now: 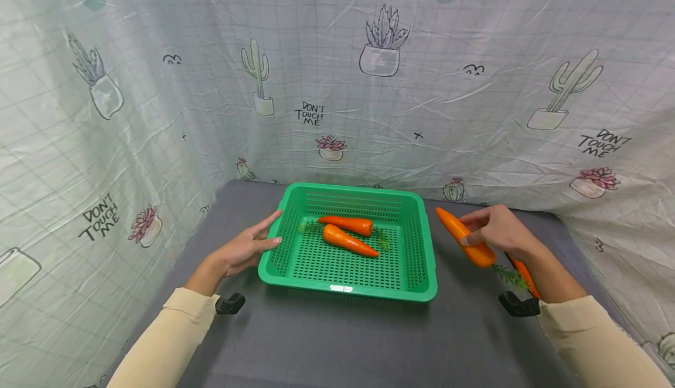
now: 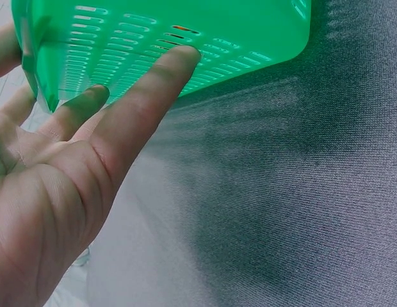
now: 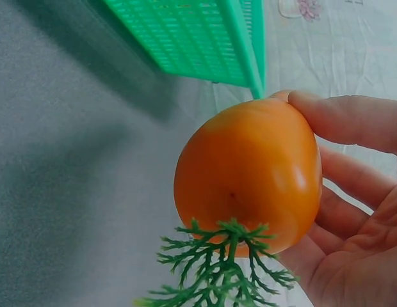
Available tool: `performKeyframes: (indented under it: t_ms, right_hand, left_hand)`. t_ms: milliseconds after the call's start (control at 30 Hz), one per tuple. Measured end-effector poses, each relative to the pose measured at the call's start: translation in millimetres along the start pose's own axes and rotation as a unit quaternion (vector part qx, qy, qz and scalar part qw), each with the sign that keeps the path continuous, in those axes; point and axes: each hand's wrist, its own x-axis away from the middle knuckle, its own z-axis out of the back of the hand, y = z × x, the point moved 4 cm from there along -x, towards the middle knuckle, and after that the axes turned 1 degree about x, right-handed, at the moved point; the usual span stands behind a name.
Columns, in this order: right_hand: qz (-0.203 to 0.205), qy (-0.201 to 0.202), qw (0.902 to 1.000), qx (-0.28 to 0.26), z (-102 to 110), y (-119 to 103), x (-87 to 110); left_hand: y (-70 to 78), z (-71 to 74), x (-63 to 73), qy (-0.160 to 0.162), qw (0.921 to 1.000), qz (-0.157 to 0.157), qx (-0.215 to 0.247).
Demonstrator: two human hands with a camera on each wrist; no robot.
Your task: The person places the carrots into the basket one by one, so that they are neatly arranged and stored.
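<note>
So imo this is the pick-up-and-hold step: the right hand has a carrot pinched between thumb and fingers, seemingly up off the grey table, but it's not in the green basket yet. It sits just right of the basket, tip aimed far and left, fat end toward the near right.

Left hand isn't really gripping anything. Fingers are pretty straight and loose, touching the basket's left side, so I'd guess it's there to steady things.

If that carrot's meant to join the others, the move calls for some height over the right rim, then leftward, then letting go gently. Main risk I'd see is the tip or leafy bit snagging the edge.

Looks-wise, the held carrot is smooth, glossy, bright orange, with a little dark dot on the blunt end and a frilly green top sticking out. Kinda looks like plastic to me, but that's a guess.

Two more carrots lie inside the basket: the far carrot points left, the near carrot points right. There's also another orange piece partly hidden by the right forearm, probably one more carrot, can't tell for sure.
</note>
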Motion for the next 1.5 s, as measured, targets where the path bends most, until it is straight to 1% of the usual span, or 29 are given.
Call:
performKeyframes:
  t_ms: [300, 700, 933, 1167, 1333, 1500]
  right_hand:
    - [0.004, -0.014, 0.9999, 0.006, -1, -12, -3.5]
    - [0.028, -0.031, 0.9991, 0.001, -7, -29, -6.7]
    - [0.049, -0.039, 0.998, -0.009, -11, -40, -9.9]
    - [0.054, -0.048, 0.9972, -0.018, -16, -51, -11.8]
    - [0.065, -0.052, 0.9965, -0.011, -20, -60, -14.1]
    - [0.082, -0.054, 0.9952, -0.004, -22, -68, -16.6]
  left_hand:
    - [0.8, -0.4, 0.4, 0.001, 1.0, 0.003, 0.004]
    - [0.6, -0.3, 0.3, -0.004, 1.0, -0.001, 0.004]
    - [0.4, -0.5, 0.7, 0.002, 1.0, 0.001, 0.008]
    - [-1.6, 0.7, 2.3, 0.001, 1.0, 0.0, 0.001]
    - [-2.6, 1.5, 2.4, 0.004, 1.0, 0.004, 0.001]
    - [-2.4, 2.0, -1.0, 0.006, 1.0, 0.004, 0.001]
